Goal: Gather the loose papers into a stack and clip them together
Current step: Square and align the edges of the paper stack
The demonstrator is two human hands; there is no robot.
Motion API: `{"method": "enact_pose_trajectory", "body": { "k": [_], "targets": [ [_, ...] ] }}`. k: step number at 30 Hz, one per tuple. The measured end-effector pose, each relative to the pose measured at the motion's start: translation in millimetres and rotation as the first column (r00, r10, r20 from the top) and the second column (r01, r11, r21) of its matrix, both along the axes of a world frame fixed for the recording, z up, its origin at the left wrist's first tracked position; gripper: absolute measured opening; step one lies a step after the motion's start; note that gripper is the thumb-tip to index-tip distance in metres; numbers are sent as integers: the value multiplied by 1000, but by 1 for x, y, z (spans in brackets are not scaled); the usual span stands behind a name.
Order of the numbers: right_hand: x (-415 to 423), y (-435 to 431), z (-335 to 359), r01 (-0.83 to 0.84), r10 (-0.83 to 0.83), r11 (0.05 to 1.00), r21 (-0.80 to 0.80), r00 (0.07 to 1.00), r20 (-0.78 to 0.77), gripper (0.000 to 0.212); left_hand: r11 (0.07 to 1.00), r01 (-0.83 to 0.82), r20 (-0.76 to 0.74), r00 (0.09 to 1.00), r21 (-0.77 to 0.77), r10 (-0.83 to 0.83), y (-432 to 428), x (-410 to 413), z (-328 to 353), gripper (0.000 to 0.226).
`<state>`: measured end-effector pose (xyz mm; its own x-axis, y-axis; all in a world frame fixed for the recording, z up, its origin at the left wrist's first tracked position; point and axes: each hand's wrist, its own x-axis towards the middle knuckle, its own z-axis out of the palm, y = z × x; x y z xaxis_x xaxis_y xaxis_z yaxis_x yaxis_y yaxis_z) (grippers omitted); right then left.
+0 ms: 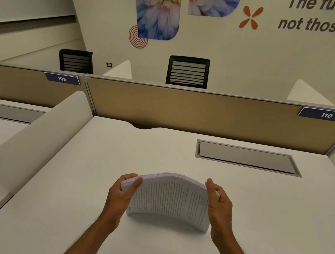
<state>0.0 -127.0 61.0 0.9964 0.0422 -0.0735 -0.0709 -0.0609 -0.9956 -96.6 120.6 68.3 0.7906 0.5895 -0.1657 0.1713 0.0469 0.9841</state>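
- Head view: a stack of papers (170, 198) is held between both hands above the near middle of a white desk (257, 210).
- The stack is bowed upward in the middle, with its printed top page facing the camera and the lines of text running across the arch.
- The left hand (120, 194) grips the left edge of the stack, thumb lying over the top sheet near the far corner and the other fingers tucked under and behind the pile.
- The right hand (219, 208) grips the right edge, thumb raised at the far corner and the fingers curled round the side of the pile.
- The near edge of the stack hangs just above the desk, casting a soft shadow beneath it; whether it touches the surface cannot be told.
- The sheets look even along the near edge, while the far edge shows several layers slightly fanned.
- A grey cable hatch (246, 157) is set flush in the desk, beyond the papers and to the right.
- A tan partition (195, 111) closes the far side of the desk, carrying a blue number plate (327, 115) marked 110.
- A rounded white divider (35, 139) runs along the left side of the desk.
- Behind the partition stands a black mesh chair (187, 71) against a wall with flower pictures.
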Motion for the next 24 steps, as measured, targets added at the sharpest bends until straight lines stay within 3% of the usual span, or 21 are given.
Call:
{"method": "enact_pose_trajectory", "body": {
  "k": [4,7,12,17,24],
  "targets": [
    [8,-33,-9,-273,272,962,-28,962,-39,43,995,93,-99,991,-18,-95,13,-5,-16,41],
    [13,-44,-18,-392,386,919,-47,917,-101,30,994,71,-159,984,-82,-83,20,-3,-27,38],
    [16,-34,-30,-304,305,952,37,936,-173,16,990,47,-157,985,-130,-67,19,3,-28,39],
    [15,-36,-31,-270,284,957,104,945,-163,36,987,60,-107,991,-150,-77,21,0,-31,41],
    [14,-33,-38,-291,306,951,104,931,-196,32,991,22,-98,995,-130,-35,17,2,-33,39]
  ]
}}
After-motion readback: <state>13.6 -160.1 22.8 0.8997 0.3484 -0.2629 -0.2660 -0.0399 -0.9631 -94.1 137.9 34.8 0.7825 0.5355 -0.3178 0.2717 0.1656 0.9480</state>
